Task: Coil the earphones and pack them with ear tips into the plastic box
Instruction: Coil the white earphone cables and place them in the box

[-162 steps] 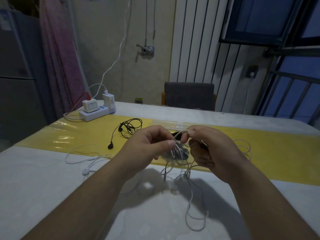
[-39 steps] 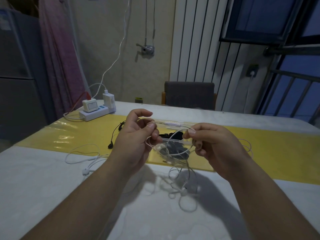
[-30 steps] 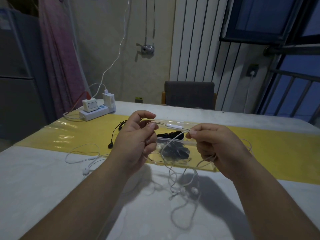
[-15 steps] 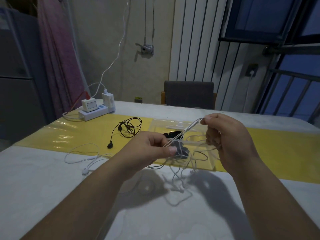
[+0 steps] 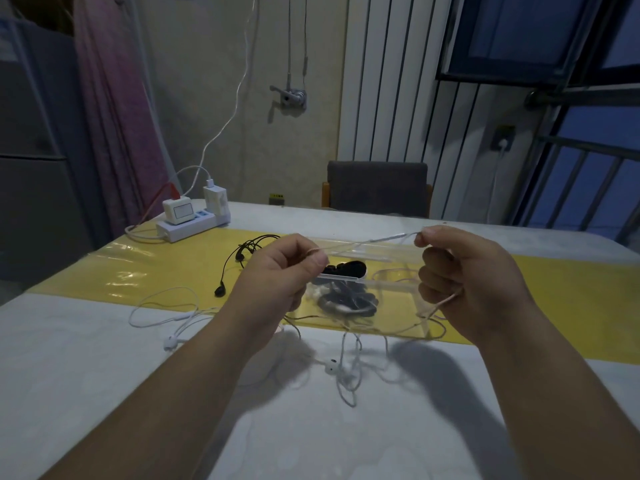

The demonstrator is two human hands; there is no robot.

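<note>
I hold a white earphone cable (image 5: pixel 375 239) stretched above the table. My left hand (image 5: pixel 277 289) pinches one end between thumb and forefinger. My right hand (image 5: pixel 464 282) pinches the other end beside the inline remote, with more cable running through its curled fingers. The rest hangs in loose loops, and an earbud (image 5: pixel 331 366) lies on the white cloth. Behind the cable sits the clear plastic box (image 5: pixel 391 289), open, with dark ear tips (image 5: pixel 346 270) and a coiled dark cable inside.
Black earphones (image 5: pixel 239 258) lie on the yellow strip left of the box. Another white earphone set (image 5: pixel 173 313) sprawls at front left. A power strip with chargers (image 5: pixel 194 216) sits at the far left corner. A chair (image 5: pixel 377 188) stands behind the table.
My hands have drawn apart, the right one moving right, so the cable between them is pulled out longer and nearly level. The hanging loops have shifted on the cloth.
</note>
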